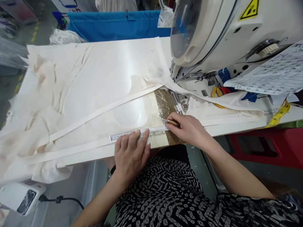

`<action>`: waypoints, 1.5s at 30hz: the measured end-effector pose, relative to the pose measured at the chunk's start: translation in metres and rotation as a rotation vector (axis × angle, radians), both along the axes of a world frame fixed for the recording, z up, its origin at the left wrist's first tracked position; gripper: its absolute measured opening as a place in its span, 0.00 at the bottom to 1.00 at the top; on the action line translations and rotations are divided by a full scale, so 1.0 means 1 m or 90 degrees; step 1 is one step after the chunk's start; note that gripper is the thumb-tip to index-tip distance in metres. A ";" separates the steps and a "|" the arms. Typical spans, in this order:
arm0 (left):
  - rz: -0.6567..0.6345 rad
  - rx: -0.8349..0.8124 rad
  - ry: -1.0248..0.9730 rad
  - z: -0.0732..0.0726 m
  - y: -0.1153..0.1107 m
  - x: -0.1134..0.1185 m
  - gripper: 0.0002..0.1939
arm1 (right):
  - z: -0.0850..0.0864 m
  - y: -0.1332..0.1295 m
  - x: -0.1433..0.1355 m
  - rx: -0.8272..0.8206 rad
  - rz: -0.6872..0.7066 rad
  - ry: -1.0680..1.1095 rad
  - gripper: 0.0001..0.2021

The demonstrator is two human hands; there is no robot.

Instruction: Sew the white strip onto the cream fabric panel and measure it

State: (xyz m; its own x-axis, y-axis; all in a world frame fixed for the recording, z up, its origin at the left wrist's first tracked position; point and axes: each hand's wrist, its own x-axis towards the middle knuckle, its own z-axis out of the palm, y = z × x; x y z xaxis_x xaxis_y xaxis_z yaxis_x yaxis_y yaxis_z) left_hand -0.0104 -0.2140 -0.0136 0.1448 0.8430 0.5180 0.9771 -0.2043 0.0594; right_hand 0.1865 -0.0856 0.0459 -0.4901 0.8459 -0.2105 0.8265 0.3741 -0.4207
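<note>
My left hand (131, 153) lies flat near the table's front edge, its fingertips on a white measuring tape (115, 137) and the strip under it. In my right hand (189, 129) is a wooden-handled awl (174, 123), its thin metal tip pointing left. The fingers of that hand also touch the right part of the tape. Cream fabric (47, 110) spreads over the left of the table, and a long folded band of it runs up to the sewing machine (201, 37). A printed ruler (156, 134) shows along the front edge.
Brown tape (167, 102) covers the table beside the machine's needle area. Yellow-handled pliers or scissors (216, 93), a yellow measuring tape (279, 115) and a written paper sheet (272, 72) are at the right. A blue cloth (118, 25) hangs behind; a red stool (267, 146) stands below.
</note>
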 end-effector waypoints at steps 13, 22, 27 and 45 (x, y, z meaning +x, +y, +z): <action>-0.168 -0.001 -0.097 0.026 0.025 0.045 0.21 | -0.006 -0.001 0.000 0.020 0.023 0.008 0.03; -0.128 -0.006 -0.038 0.006 0.028 0.057 0.28 | 0.021 0.000 0.004 -0.036 -0.010 0.022 0.03; -0.113 -0.015 -0.008 0.007 0.031 0.060 0.24 | 0.023 0.008 0.046 -0.073 -0.082 0.107 0.07; -0.118 0.018 0.042 0.008 0.037 0.057 0.21 | 0.014 0.016 0.088 -0.028 -0.127 0.093 0.07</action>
